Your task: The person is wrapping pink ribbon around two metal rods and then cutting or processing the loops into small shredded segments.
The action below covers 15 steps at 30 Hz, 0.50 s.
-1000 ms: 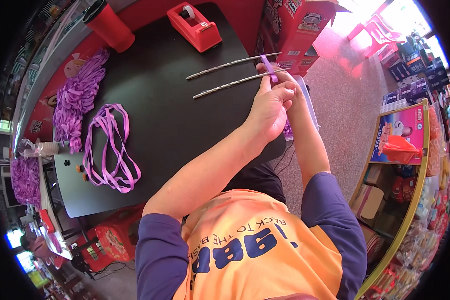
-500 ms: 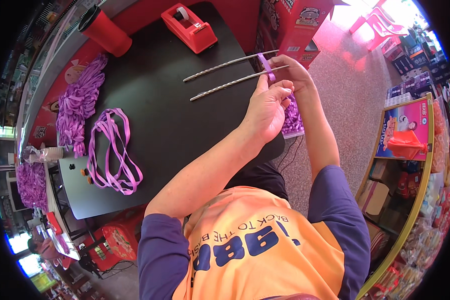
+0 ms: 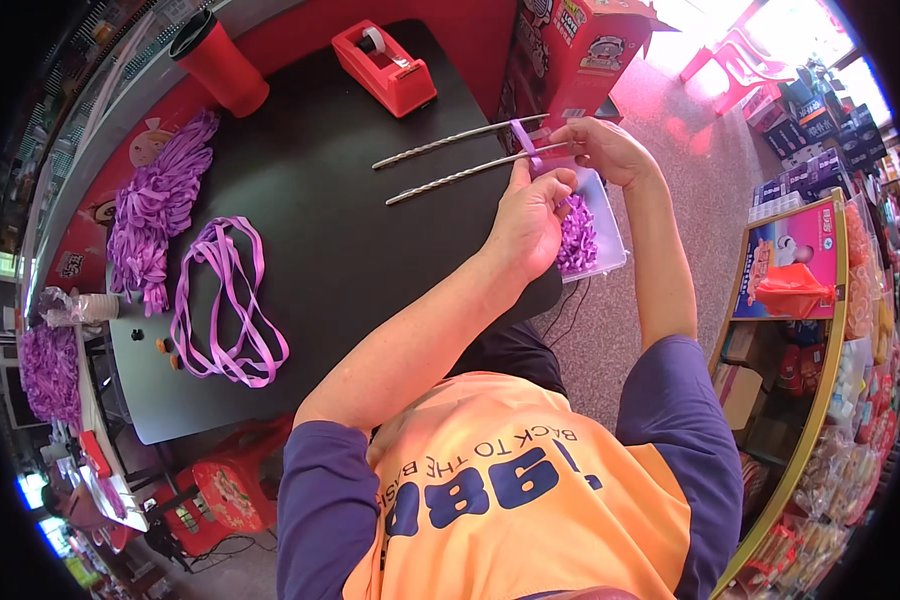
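Two thin twisted metal rods (image 3: pixel 440 182) lie side by side above the dark table, with a narrow purple ribbon (image 3: pixel 523 140) looped across both near their right ends. My left hand (image 3: pixel 530 222) is closed below the lower rod, its index finger raised against the ribbon and the other fingers curled. At the rods' right ends is my right hand (image 3: pixel 610 150), its fingers bent together; what they pinch is too small to make out. Just beneath the hands, a whitish tray (image 3: pixel 610 262) holds a heap of short purple ribbon pieces (image 3: pixel 577 238).
On the black table (image 3: pixel 340 260) lie a loose coil of purple ribbon (image 3: pixel 215 300) and a thick purple bundle (image 3: pixel 155 215). A red tape dispenser (image 3: pixel 385 70) and red tumbler (image 3: pixel 225 70) stand at the back. Beyond the right hand is a red box (image 3: pixel 580 60); a shelf (image 3: pixel 785 400) stands right.
My right hand has moved slightly right, away from the left hand and ribbon. More of the whitish tray shows between my forearms. The left hand stays nearly in place.
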Tool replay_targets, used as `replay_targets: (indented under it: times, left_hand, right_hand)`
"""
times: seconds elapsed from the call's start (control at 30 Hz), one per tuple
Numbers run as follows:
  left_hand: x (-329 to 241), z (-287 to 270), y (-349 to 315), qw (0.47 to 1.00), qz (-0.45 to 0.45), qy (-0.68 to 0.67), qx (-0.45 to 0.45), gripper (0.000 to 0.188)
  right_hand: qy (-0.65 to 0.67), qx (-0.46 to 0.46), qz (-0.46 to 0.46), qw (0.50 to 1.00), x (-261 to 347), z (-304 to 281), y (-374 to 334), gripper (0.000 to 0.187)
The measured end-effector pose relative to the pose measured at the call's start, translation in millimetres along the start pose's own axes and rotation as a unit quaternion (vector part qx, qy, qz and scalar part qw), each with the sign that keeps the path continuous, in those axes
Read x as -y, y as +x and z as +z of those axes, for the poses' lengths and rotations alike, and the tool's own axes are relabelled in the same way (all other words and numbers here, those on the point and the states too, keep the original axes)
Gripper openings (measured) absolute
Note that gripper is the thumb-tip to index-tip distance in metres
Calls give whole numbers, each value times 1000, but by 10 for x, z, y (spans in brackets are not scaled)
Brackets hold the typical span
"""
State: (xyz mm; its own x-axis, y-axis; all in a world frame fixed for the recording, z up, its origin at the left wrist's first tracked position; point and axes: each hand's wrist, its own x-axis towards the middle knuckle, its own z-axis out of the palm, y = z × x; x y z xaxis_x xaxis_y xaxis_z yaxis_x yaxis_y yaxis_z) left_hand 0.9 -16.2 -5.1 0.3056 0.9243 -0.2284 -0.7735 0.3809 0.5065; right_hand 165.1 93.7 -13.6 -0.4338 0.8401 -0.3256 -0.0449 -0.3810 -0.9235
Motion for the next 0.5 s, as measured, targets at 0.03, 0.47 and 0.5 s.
replay_targets:
  times: [0.03, 0.47, 0.5]
  left_hand:
    - [4, -3, 4, 1000, 0, 0, 2, 49]
    - [0, 0, -1, 1000, -2, 0, 3, 51]
    - [2, 1, -2, 1000, -4, -1, 2, 51]
  right_hand:
    - [-45, -44, -8, 998, 21, -17, 5, 36]
    - [-24, -36, 14, 999, -149, -11, 220, 19]
    - [-24, -36, 15, 999, -180, 4, 239, 19]
